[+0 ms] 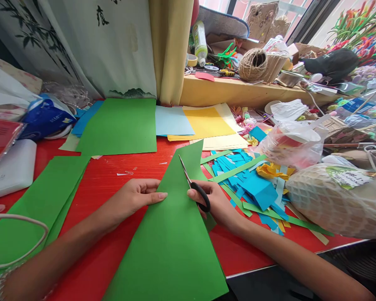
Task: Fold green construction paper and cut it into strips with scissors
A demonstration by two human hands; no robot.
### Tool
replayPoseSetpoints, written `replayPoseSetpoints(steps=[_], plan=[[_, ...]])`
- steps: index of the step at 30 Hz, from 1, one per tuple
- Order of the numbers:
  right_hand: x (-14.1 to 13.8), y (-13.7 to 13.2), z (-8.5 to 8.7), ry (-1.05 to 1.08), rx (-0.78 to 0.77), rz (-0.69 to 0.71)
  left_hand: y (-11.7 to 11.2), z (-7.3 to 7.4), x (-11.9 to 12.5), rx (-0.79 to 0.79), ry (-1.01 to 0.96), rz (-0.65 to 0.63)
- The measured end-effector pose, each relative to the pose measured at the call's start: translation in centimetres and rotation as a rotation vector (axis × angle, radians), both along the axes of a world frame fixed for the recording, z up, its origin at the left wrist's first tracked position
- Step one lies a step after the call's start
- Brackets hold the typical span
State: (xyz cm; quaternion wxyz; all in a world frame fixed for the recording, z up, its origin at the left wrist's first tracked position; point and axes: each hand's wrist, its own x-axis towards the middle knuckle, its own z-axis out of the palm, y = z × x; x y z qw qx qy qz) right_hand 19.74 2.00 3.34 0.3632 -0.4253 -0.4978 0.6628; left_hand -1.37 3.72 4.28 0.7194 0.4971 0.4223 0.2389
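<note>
A long sheet of green paper (172, 251) stretches from the near edge of the view up to the middle of the red table. My left hand (144, 193) pinches its left edge, thumb on top. In my right hand (214, 200) is a pair of black-handled scissors (203, 196), pointing up and to the left. One blade lies over the green sheet, and the sheet is cut partway along its right side. The lower blade and some of my right fingers are hidden by the paper.
Green sheets (122, 125) lie at the back, others at the left. Blue paper scraps (260, 188) and green strips are heaped on the right, beside a netted bundle (338, 200). A white cable (45, 234) loops near my left forearm. Twine (253, 65) sits on the cluttered sill.
</note>
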Motion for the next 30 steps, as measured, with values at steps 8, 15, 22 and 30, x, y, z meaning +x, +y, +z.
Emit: replayPoseSetpoints(steps=[8, 15, 22, 30], plan=[[0.22, 0.15, -0.34, 0.004, -0.013, -0.017, -0.24, 0.32, 0.36, -0.041, -0.002, -0.016], [0.28, 0.26, -0.32, -0.022, -0.023, -0.031, -0.29, 0.26, 0.32, -0.050, -0.020, -0.016], [0.31, 0.19, -0.14, -0.010, -0.012, -0.042, -0.44, 0.20, 0.44, -0.083, -0.017, -0.033], [0.38, 0.66, -0.27, -0.019, -0.002, -0.099, -0.35, 0.24, 0.55, -0.091, 0.047, -0.009]])
